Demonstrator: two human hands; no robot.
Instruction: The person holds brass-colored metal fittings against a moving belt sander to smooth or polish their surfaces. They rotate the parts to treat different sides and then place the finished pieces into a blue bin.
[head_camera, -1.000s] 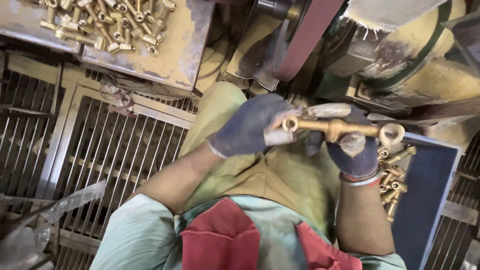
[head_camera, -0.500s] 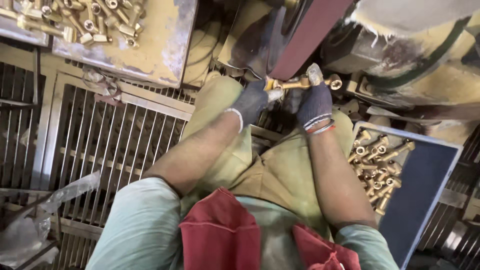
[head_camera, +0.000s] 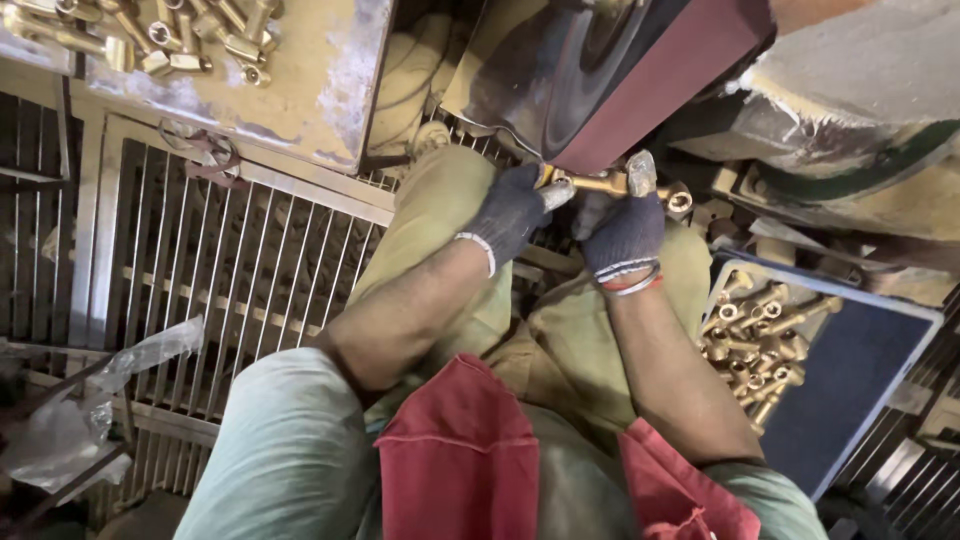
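Observation:
Both my hands wear dark knit gloves and grip one brass fitting (head_camera: 605, 183), a long tube with a round end at the right. My left hand (head_camera: 510, 212) holds its left end and my right hand (head_camera: 625, 232) holds the middle from below. The fitting is pressed up against the maroon sanding belt (head_camera: 655, 85) of the machine in front of me. My knees in khaki trousers sit just under the hands.
A blue tray (head_camera: 850, 380) at my right holds several brass fittings (head_camera: 760, 335). A worn metal tray (head_camera: 300, 75) at upper left carries more brass parts (head_camera: 190, 40). A metal floor grate (head_camera: 230, 270) lies at left, with clear plastic wrap (head_camera: 90, 400) at lower left.
My hands lifted the brass fitting away from my lap and pushed it forward against the belt. The view shifted slightly with my head.

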